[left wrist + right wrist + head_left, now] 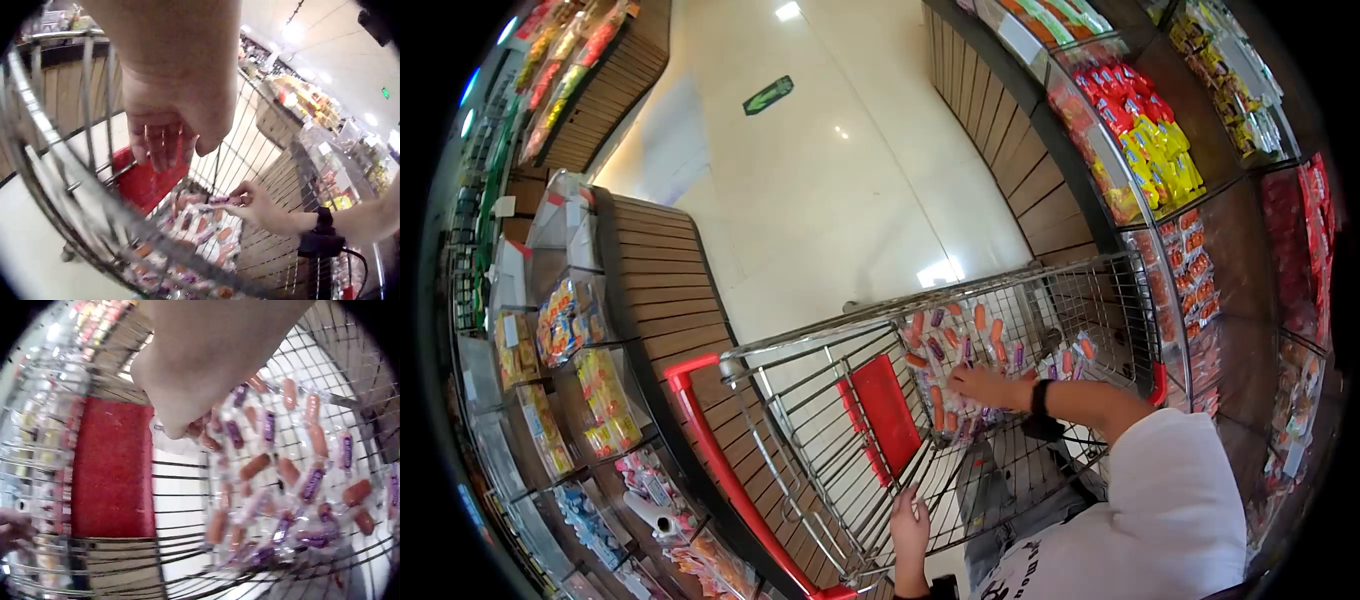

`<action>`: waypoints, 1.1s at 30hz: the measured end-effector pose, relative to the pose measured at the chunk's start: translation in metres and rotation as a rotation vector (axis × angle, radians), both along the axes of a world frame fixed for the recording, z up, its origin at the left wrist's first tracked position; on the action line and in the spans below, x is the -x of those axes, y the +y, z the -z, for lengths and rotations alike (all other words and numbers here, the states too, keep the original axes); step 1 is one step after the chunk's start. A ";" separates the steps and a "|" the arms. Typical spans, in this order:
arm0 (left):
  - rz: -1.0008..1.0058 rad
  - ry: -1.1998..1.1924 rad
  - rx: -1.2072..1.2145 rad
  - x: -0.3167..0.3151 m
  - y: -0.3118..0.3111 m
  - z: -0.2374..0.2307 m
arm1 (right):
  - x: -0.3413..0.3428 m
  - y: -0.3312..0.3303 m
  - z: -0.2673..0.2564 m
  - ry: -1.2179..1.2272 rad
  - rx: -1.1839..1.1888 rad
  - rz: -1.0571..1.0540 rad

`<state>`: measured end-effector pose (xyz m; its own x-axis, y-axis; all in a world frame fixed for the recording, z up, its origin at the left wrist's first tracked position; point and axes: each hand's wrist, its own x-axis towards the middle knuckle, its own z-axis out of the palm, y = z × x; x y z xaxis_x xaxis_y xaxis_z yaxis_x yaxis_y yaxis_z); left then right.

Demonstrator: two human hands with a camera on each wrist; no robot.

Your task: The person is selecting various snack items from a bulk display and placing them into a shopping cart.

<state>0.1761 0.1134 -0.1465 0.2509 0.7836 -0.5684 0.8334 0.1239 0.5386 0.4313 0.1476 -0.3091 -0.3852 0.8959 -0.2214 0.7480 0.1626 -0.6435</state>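
My right hand (990,387) reaches into a wire shopping cart (820,340) and pinches a clear-wrapped sausage with a purple label (220,200). Beneath it lie several clear-wrapped small sausages (312,481), some with purple labels, spread over the wire floor. In the right wrist view the wrist hides most of that hand's fingers. My left hand (910,525) is over the near side of the cart, fingers loosely bent and holding nothing, as the left wrist view (165,134) shows from close up. A red plastic panel (883,415) stands inside the cart, close to this hand.
The cart's red handle (720,470) is at the left. Shelves of bagged snacks (1150,140) line the right side, with another snack shelf (615,400) at the left. A pale tiled floor (820,190) runs between wood-slatted bases, with a green arrow sticker (768,95).
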 end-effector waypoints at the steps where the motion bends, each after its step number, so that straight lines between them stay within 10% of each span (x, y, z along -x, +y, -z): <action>1: -0.015 -0.017 0.007 -0.011 0.012 -0.007 | 0.002 0.003 -0.047 0.216 -0.013 0.068; 5: -0.511 -0.602 0.258 -0.034 0.050 -0.042 | 0.018 -0.008 -0.163 0.697 -0.260 0.137; 11: -0.467 -0.825 0.016 -0.022 0.044 -0.163 | 0.057 -0.036 -0.299 0.793 -0.398 0.132; 15: -0.488 -1.010 -0.128 0.009 0.003 -0.219 | 0.091 -0.067 -0.359 1.463 0.238 0.466; 23: -0.390 -1.110 -0.347 0.081 -0.086 -0.281 | 0.173 -0.132 -0.443 0.815 -0.316 0.262; 33: -0.288 -1.141 -0.811 0.130 -0.165 -0.327 | 0.235 -0.211 -0.494 0.767 -0.656 0.144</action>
